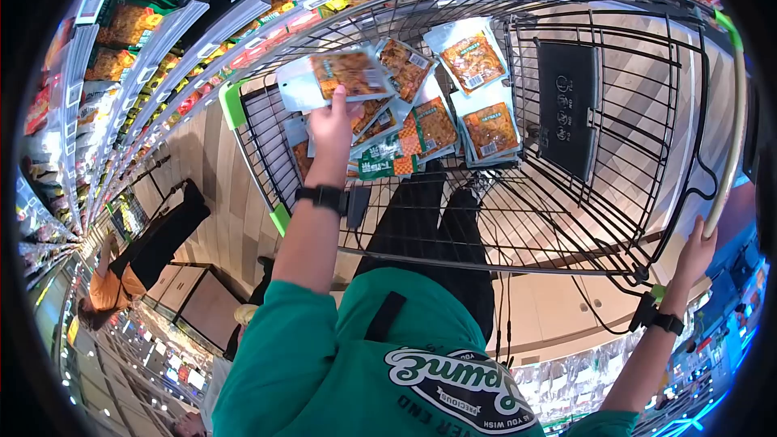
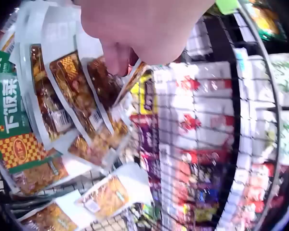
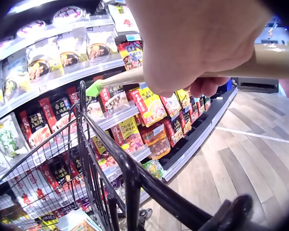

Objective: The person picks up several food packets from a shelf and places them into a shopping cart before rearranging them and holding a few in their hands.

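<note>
In the head view my left hand (image 1: pixel 330 125) is over the shopping cart (image 1: pixel 566 235), pinching the edge of a white-topped food packet (image 1: pixel 350 74) with a clear window. The left wrist view has the thumb and fingers at that packet (image 2: pixel 103 79), overlapping similar ones. Below it lie more packets (image 1: pixel 437 123), and a green packet (image 2: pixel 12 103) with white lettering and an orange checked patch. My right hand (image 3: pixel 192 53) grips the cart's pale handle (image 3: pixel 253 62), its fingers curled around the bar.
Two neat piles of packets (image 1: pixel 489 128) stand beside the loose ones. A black panel (image 1: pixel 566 105) is fixed inside the cart. Shelves (image 3: pixel 106 122) full of bagged foods run close along the cart. A person in an orange top (image 1: pixel 117 295) stands farther down the aisle's wood-look floor (image 3: pixel 250 159).
</note>
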{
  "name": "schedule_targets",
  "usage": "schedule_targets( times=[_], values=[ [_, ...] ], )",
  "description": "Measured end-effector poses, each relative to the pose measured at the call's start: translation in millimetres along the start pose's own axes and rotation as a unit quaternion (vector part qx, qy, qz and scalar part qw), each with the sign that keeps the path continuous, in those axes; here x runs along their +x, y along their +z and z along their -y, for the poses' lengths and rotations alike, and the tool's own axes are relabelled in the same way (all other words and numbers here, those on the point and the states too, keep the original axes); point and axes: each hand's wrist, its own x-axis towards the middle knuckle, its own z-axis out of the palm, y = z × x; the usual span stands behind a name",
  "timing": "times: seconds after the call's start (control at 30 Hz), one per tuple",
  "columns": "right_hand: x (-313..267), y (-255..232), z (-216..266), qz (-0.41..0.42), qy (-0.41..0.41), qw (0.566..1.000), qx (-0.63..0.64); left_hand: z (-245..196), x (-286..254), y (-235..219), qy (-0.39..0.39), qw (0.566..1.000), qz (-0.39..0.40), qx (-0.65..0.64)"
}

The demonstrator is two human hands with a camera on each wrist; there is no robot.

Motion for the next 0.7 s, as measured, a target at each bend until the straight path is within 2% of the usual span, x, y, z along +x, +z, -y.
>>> schedule_targets(
  times=[0.03, 0.07, 0.1, 0.13, 0.2, 0.27, 0.3, 0.37, 0.4, 0.53, 0.7],
  values=[
    [0, -1, -1, 0.0, 0.002, 1.0, -0.001, -23, -22, 8, -0.033, 0.998, 0.056, -0.017],
    [1, -2, -1, 0.01, 0.007, 1.0, -0.014, -36, -39, 14, -0.034, 0.998, 0.057, -0.016],
    [2, -2, -1, 0.018, 0.011, 0.999, -0.026, -47, -52, 20, -0.026, 0.995, 0.094, -0.014],
    [2, -2, 1, 0.016, 0.012, 0.999, -0.025, -53, -62, 24, -0.018, 0.991, 0.13, -0.012],
    [-1, -4, 10, 0.022, 0.038, 0.998, -0.051, -55, -77, 30, -0.019, 0.989, 0.144, -0.019],
    [-3, -3, 11, 0.009, 0.028, 0.999, -0.042, -78, -95, 45, -0.05, 0.982, 0.181, -0.005],
    [-4, -3, 12, 0.001, 0.019, 0.999, -0.035, -76, -97, 47, -0.047, 0.982, 0.183, -0.008],
    [-5, -5, 18, -0.004, 0.017, 0.999, -0.036, -69, -98, 51, -0.044, 0.956, 0.276, -0.087],
    [-6, -4, 18, -0.004, 0.014, 1.0, -0.027, -71, -98, 52, -0.065, 0.951, 0.291, -0.076],
    [-10, -6, 22, -0.007, 0.012, 0.999, -0.029, -79, -106, 66, -0.07, 0.941, 0.312, -0.108],
    [-8, -4, 20, -0.004, 0.004, 1.0, -0.011, -81, -108, 76, -0.1, 0.939, 0.329, 0.014]
  ],
)
